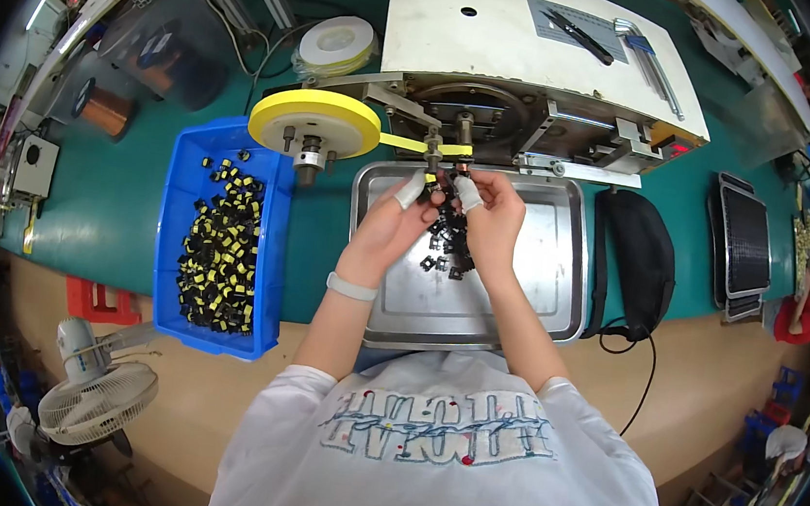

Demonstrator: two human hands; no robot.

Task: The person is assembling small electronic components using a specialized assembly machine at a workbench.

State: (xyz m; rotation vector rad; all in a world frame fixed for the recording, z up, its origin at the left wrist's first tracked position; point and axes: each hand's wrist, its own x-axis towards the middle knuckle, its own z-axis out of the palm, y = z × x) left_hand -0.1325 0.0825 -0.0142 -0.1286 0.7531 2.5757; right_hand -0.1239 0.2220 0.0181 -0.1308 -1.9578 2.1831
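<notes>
Both my hands work close together at the front of a winding machine, over a metal tray [560, 268]. My left hand [390, 224] is closed around a small black bobbin wrapped in yellow tape [430, 178]; the fingers partly cover it. My right hand [495, 225] pinches at the spindle end, where a small copper-wound bobbin [463, 169] shows. Each thumb wears a white cover. From a roll of yellow tape [314, 119] a strip runs right to the spindle [465, 134]. Loose black bobbins [451, 248] lie in the tray between my wrists.
A blue bin [266, 327] on the left holds many black parts with yellow tape. Right of the tray lies a black pouch [633, 265] with a cord. On the white machine housing [446, 33] rest a cutter [582, 38] and hex keys [649, 67]. A fan [98, 399] stands lower left.
</notes>
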